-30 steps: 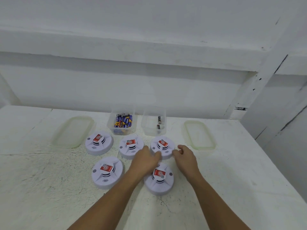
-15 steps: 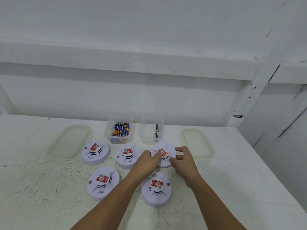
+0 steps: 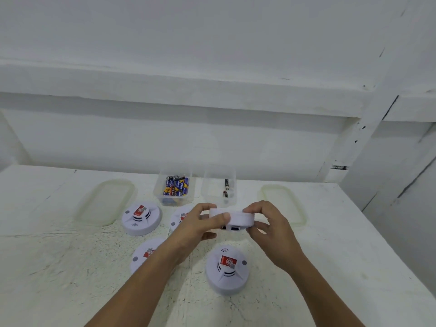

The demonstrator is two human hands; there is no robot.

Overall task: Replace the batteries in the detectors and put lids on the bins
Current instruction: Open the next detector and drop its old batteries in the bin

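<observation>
I hold one white round detector off the table between both hands, turned over so its flat back faces up. My left hand grips its left edge and my right hand its right edge. Several other detectors lie on the table: one at the far left, one partly behind my left hand, one under my left forearm, one in front. Behind them stand two clear bins, one holding many batteries and one holding two batteries. Two translucent lids lie at the left and right.
The white table meets a white wall at the back, with a ledge above. Its right edge drops off beside a white post.
Both hands closed on the back right detector, lifted it off the table and turned it upside down. The camera tilted slightly, shifting the scene lower in view.
</observation>
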